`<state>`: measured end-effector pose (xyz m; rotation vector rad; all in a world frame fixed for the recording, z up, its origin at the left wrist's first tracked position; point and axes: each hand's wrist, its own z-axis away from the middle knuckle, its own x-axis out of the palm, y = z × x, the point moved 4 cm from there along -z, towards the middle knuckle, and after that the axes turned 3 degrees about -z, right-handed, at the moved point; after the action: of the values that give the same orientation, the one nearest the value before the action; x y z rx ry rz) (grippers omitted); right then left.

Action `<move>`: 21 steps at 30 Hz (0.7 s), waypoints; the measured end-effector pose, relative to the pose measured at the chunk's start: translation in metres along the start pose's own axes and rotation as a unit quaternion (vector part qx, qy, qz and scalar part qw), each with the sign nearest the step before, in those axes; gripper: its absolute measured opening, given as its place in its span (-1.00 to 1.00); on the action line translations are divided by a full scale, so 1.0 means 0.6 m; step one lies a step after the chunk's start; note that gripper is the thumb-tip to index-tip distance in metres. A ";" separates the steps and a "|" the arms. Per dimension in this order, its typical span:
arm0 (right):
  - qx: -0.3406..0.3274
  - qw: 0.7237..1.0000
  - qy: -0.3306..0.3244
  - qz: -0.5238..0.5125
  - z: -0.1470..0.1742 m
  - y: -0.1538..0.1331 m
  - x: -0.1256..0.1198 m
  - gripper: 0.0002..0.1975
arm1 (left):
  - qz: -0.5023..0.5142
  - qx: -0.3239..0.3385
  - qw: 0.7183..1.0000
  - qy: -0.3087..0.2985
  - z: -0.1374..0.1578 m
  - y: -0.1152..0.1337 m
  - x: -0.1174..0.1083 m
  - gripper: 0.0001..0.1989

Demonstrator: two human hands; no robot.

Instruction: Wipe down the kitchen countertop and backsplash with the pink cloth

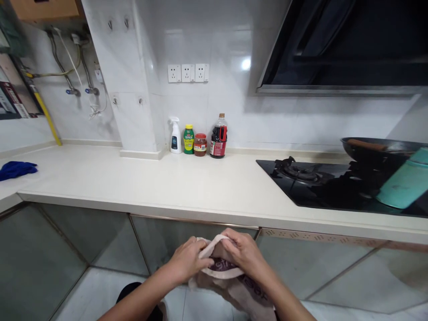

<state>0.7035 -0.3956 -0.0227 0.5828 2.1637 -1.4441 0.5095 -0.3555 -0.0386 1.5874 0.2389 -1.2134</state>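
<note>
A beige cloth [254, 298] with dark lettering hangs in front of the lower cabinets, bunched so that its upper edge forms an opening. A dark purple patch with pale letters shows inside that opening. I cannot tell whether it is an apron, a bag or something else. My left hand [189, 258] is closed on the left side of its rim, thumb over the edge. On the other side, my right hand [245, 252] pinches the rim at the top. Both hands are below the counter's front edge, and the cloth's lower part runs under my right forearm.
On the white counter [200, 183], a spray bottle [175, 137], a green bottle [189, 140], a red-lidded jar [200, 146] and a dark sauce bottle [218, 138] line the wall. A blue cloth [16, 170] lies left. The stove [301, 183] bears a wok [364, 152] and teal container [403, 185].
</note>
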 end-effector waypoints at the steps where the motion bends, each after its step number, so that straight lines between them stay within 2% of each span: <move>1: -0.002 1.000 -0.021 0.015 0.002 -0.002 -0.008 -0.71 | -0.037 0.018 0.999 0.000 0.000 0.001 -0.009 -0.78; 4: 0.031 0.991 -0.096 0.085 0.016 0.013 -0.024 -0.89 | -0.098 0.070 0.992 0.038 0.000 0.009 -0.044 -0.81; 6: 0.064 0.978 -0.126 0.151 0.026 0.034 -0.030 -0.97 | -0.085 0.098 0.990 0.056 -0.001 0.022 -0.063 -0.81; 8: 0.076 0.970 -0.123 0.197 0.032 0.050 -0.044 -0.93 | -0.034 0.130 0.989 0.067 -0.001 0.044 -0.081 -0.77; 11: 0.071 0.974 -0.068 0.206 0.031 0.054 -0.092 -0.88 | 0.042 0.174 0.979 0.102 0.011 0.089 -0.124 -0.74; 13: 0.055 0.975 0.001 0.215 0.033 0.047 -0.135 -0.79 | 0.084 0.189 0.969 0.139 0.027 0.113 -0.162 -0.77; 16: 0.012 0.969 0.108 0.220 0.055 0.045 -0.171 -0.71 | 0.120 0.183 0.953 0.210 0.049 0.113 -0.201 -0.76; 17: 0.015 0.971 0.114 0.208 0.066 0.053 -0.169 -0.71 | 0.113 0.175 0.957 0.203 0.051 0.102 -0.200 -0.75; 18: 0.031 0.978 0.088 0.187 0.077 0.066 -0.158 -0.73 | 0.089 0.168 0.966 0.173 0.049 0.086 -0.190 -0.76; 20: 0.087 0.989 -0.016 0.121 0.099 0.101 -0.127 -0.74 | 0.008 0.152 0.986 0.067 0.038 0.045 -0.157 -0.81; 21: 0.109 0.988 -0.059 0.088 0.107 0.116 -0.116 -0.72 | -0.032 0.142 0.989 0.034 0.031 0.024 -0.144 -0.82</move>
<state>0.8092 -0.4366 -0.0538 0.7271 1.8277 -1.5855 0.4687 -0.3411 0.0397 1.8822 0.1662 -1.2881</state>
